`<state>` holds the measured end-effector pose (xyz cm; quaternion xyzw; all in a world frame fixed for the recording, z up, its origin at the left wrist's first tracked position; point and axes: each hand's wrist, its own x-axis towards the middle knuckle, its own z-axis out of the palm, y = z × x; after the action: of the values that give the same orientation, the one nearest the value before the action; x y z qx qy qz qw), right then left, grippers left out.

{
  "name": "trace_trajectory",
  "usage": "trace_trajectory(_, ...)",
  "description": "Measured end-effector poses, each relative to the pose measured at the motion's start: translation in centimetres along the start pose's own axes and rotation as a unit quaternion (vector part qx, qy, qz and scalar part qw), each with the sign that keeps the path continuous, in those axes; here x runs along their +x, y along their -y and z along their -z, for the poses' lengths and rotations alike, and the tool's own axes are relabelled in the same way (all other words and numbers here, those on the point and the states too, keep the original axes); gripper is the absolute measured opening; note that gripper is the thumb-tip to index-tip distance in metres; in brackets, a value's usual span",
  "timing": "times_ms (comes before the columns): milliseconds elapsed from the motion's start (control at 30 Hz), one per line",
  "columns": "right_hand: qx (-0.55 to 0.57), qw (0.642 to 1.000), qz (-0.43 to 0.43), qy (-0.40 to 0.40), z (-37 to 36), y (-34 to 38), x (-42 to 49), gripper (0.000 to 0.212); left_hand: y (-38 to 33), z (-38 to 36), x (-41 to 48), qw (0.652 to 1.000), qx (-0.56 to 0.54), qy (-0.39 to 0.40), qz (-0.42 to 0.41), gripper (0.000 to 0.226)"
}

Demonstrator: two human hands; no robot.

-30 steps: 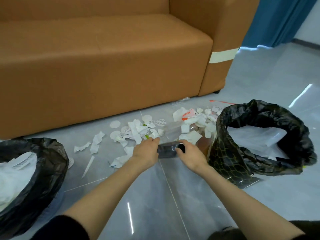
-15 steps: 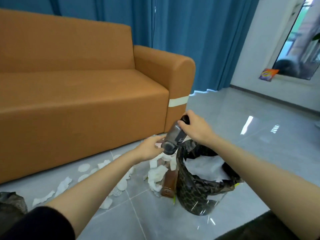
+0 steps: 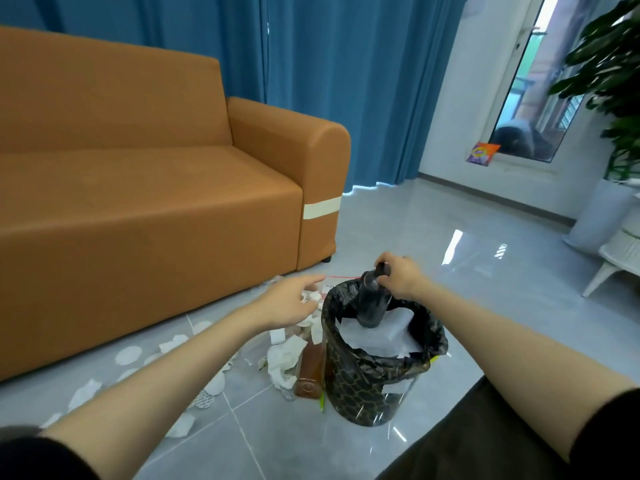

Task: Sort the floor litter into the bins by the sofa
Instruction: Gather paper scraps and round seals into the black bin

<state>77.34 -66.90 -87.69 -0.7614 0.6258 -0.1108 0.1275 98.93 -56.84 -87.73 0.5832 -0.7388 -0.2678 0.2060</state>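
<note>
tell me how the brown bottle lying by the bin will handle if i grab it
The brown bottle looks rigid and glossy, so probably stiff and slightly slippery. Lying on its side beside the bin, it may roll once freed.

— Surface?
— Glossy grey tiled floor (image 3: 485, 306), reflections noted. An orange fabric sofa (image 3: 156, 237) stands on it to my left.
— Items directly on it?
— Round bin lined with a black bag (image 3: 363, 386), upright before me. Brown bottle (image 3: 309, 372) lying just beside its left wall, touching crumpled white paper scraps (image 3: 282, 358). Round white pads (image 3: 129, 355) scattered along the sofa's front. White plant pot (image 3: 602, 216) far right.
</note>
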Motion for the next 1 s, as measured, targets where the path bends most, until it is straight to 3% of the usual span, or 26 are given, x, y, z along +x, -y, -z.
trace_trajectory(200,-0.036,0.998,0.0,0.051,-1.4,1.2,0.5,0.037,1.2,0.1,-1.0,0.999,0.043,-0.007,0.015,0.052)
trace_trajectory(633,0.008,0.98,0.141,0.137,-7.3,12.4,-3.5,0.032,7.4,1.9,-6.0,0.981,0.071,-0.06,0.169,0.045)
trace_trajectory(1000,0.045,0.983,0.037,0.173,-17.3,11.2,-5.4,0.029,15.8,-2.4,-12.7,0.937,-0.025,-0.149,0.315,0.041)
